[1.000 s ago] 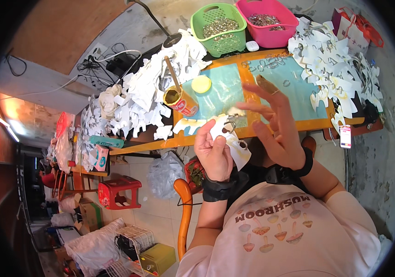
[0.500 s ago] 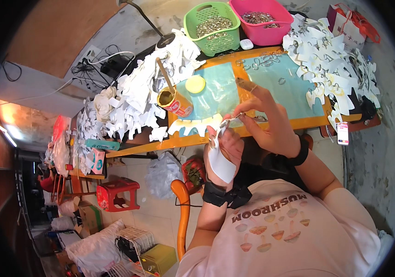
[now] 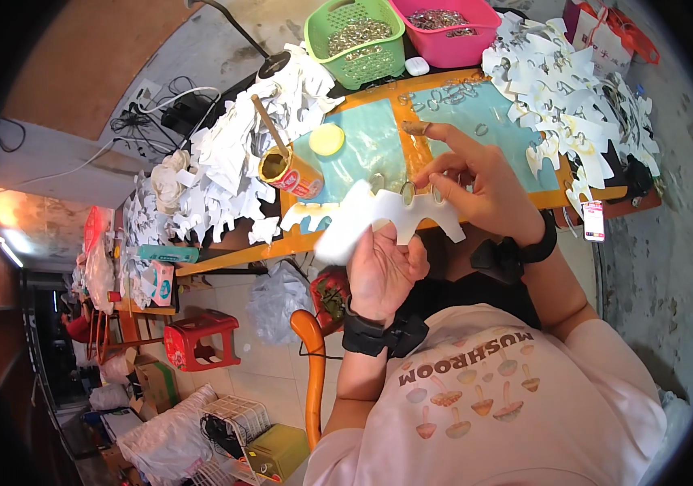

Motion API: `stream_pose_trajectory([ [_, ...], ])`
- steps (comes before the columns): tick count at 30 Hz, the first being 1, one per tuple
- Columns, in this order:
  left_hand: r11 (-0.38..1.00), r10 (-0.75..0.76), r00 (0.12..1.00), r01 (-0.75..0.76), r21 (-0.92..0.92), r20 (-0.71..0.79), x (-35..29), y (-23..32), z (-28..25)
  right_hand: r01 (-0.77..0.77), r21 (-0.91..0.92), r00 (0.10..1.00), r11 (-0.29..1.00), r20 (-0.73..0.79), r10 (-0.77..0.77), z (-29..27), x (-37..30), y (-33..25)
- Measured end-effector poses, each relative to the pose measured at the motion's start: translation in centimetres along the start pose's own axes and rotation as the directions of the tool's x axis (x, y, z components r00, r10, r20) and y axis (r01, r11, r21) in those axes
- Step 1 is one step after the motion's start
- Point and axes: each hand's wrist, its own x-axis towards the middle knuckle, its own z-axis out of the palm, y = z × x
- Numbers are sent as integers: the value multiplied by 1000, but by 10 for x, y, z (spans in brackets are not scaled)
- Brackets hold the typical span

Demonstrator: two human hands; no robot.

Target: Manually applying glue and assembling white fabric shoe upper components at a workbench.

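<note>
My left hand [image 3: 385,274] grips a white scalloped strip [image 3: 411,217] from below, its thumb and fingers on the lower edge. Metal rings stand along the strip's upper edge, among them one ring [image 3: 407,193] near the middle. The strip's left end is smeared by motion. My right hand [image 3: 484,194] pinches the upper edge at the right, by another ring, with a brown cover on its raised fingertip. On the table just left of the strip lies a second white scalloped piece [image 3: 306,217]. An open orange can [image 3: 302,180] with a stick in it stands beyond.
A yellow lid [image 3: 327,139] and loose metal rings [image 3: 444,95] lie on the blue sheet. Green [image 3: 363,69] and pink baskets [image 3: 464,50] of metal parts stand at the back. White pieces are heaped left [image 3: 237,146] and right [image 3: 557,89]. A phone [image 3: 593,220] is at the right edge.
The white strip, hanging folded over my left hand before, is now spread out across both hands with its rings upward. My left palm has turned up, and the right hand has shifted slightly right.
</note>
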Motion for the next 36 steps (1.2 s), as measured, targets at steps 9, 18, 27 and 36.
stream_pose_trajectory([
  [9,956,187,979,-200,214,80,-4,-8,4,94,86,995,992,36,-97,-8,1,-3],
  [18,893,308,944,-331,304,121,-6,-12,2,143,167,979,976,119,-164,-13,-2,-10],
  [27,543,434,876,-440,715,209,-11,-2,11,337,-193,941,921,107,-322,-6,-3,-22],
  [36,693,542,839,-480,538,49,-8,-3,39,444,-39,896,895,39,-443,11,-12,2],
])
